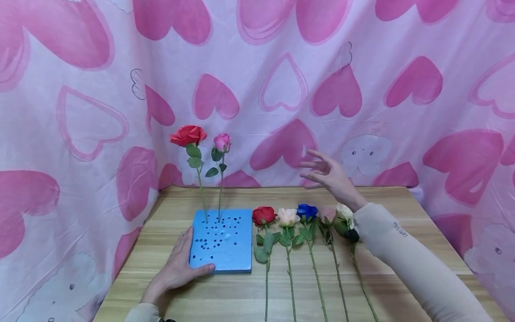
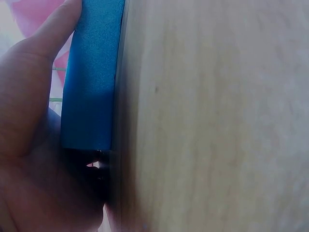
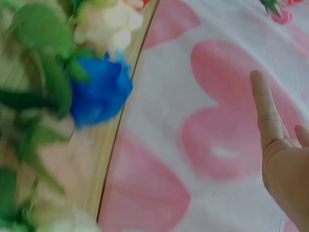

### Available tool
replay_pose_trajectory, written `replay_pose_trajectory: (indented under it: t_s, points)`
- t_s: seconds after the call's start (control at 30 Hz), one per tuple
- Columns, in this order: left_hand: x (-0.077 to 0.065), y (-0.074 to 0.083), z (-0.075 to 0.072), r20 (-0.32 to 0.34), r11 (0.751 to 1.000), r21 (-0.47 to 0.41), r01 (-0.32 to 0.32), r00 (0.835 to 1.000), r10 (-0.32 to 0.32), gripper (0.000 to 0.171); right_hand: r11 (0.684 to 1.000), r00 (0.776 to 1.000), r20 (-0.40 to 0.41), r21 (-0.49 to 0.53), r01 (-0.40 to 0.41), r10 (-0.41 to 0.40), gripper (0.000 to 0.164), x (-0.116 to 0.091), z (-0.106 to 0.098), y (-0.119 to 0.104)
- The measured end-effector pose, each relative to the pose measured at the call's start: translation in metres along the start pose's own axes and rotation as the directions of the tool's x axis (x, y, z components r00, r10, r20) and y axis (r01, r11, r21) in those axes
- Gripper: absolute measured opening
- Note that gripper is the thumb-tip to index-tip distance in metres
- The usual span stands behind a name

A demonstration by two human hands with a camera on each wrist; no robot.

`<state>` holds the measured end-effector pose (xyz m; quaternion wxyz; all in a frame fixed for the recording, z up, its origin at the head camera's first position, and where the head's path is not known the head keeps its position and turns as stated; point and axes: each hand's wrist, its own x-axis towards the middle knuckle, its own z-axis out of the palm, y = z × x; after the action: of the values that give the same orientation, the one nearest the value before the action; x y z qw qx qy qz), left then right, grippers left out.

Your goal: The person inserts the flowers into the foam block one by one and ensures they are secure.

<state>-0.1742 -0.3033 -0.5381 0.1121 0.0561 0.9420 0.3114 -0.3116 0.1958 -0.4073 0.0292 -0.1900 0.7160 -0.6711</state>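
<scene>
My left hand [image 1: 177, 264] rests against the near left corner of a blue foam block [image 1: 231, 261] dotted with small holes. Its fingers lie along the left side, and the thumb [image 2: 53, 34] reaches across the front edge. A red rose [image 1: 188, 135] and a pink rose [image 1: 222, 142] stand upright with their stems in the block. Raised above the table's far side, my right hand [image 1: 327, 174] has its fingers spread and nothing in them. Below it lie a blue rose [image 1: 307, 211], a dusky pink rose [image 1: 327, 213] and a white rose [image 1: 344, 214].
Another red rose [image 1: 264, 215] and a cream rose [image 1: 288, 217] lie right of the block, stems toward the front of the wooden table [image 1: 225, 295]. A pink heart-patterned curtain [image 1: 241, 58] hangs behind the table and along its sides.
</scene>
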Motion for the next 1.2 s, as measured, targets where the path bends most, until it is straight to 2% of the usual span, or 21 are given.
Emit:
replay_pose_trajectory:
  t_s: [0.27,0.47,0.57,0.9,1.1,1.2]
  points:
    - [0.000,-0.001,0.000,0.003,1.000,0.002,0.002,1.000,-0.002,0.147,1.000,0.995,-0.094,-0.022,-0.021,0.019,0.074,-0.028,-0.046,-0.006]
    - [0.000,-0.002,-0.001,0.000,1.000,0.015,0.006,1.000,-0.006,0.148,1.000,0.988,-0.156,-0.007,-0.012,0.011,0.073,-0.041,-0.067,-0.013]
    - [0.002,-0.002,0.000,0.009,1.000,0.013,0.008,1.000,-0.008,0.148,1.000,0.984,-0.179,-0.007,-0.015,0.013,0.072,-0.046,-0.073,-0.016]
    - [0.004,-0.001,0.000,0.021,1.000,0.009,0.019,1.000,-0.019,0.149,1.000,0.983,-0.180,0.001,-0.030,0.029,0.066,-0.070,-0.082,-0.012]
    - [0.004,0.001,0.000,0.022,1.000,0.007,0.024,0.999,-0.024,0.149,1.000,0.990,-0.136,0.023,-0.016,0.019,0.069,-0.085,-0.085,-0.007]
    - [0.003,0.002,0.001,0.029,0.999,0.001,0.034,0.999,-0.034,0.148,0.999,0.991,-0.129,0.018,-0.039,0.041,0.073,-0.093,-0.086,-0.004]
